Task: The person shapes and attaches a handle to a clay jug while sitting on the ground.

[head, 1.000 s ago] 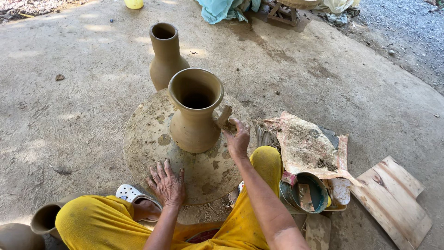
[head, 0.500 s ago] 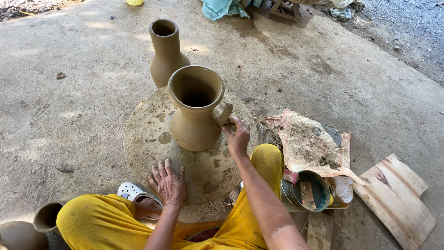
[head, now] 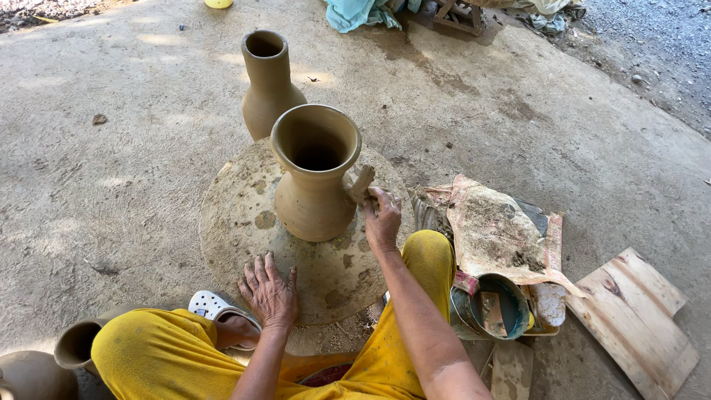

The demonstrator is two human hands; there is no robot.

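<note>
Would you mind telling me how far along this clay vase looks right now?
The vase stands fully shaped on the round wheel, flared rim and neck formed. In hand: the right hand presses a clay lump against its side, while the left hand lies flat on the wheel. No finished handle shows yet.

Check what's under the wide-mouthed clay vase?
The wide-mouthed clay vase stands on a round clay-smeared disc on the ground. The left hand lies flat on the disc's near edge. The patch beneath the vase's base is covered.
</note>
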